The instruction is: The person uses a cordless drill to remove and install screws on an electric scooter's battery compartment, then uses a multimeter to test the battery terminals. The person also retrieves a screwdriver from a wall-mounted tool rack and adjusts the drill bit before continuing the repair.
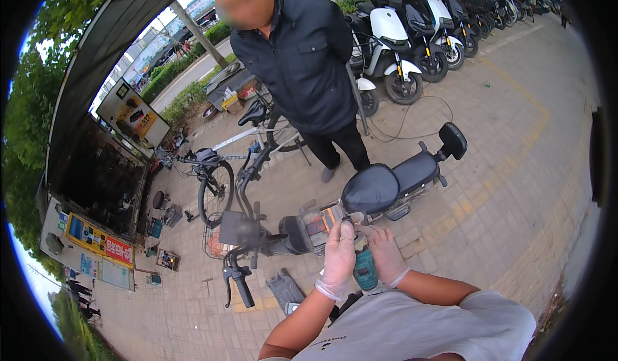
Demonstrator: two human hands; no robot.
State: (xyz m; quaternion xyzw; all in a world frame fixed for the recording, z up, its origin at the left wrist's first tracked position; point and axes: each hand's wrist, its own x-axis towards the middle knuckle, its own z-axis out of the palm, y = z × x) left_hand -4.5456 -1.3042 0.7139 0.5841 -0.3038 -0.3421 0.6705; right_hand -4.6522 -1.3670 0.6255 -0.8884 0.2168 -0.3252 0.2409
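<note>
Both my hands wear thin clear gloves and are held close together in front of me. A teal cordless drill (365,269) sits between them, its front end near my fingertips. My right hand (386,255) is closed against the drill's side, with part of the grip hidden. My left hand (339,255) is raised beside the drill's front, fingers pressed together; what they pinch is too small to make out. Just beyond the hands is an electric scooter with a black seat (371,189) and an opened footboard compartment (317,228) with orange and grey parts in it.
A person in a dark jacket (302,58) stands behind the scooter. Handlebars (239,280) reach out to the left. Further off are a bicycle (217,187), a toolbox (168,259) on the paving, a workshop stall (96,187) and a row of parked scooters (389,29).
</note>
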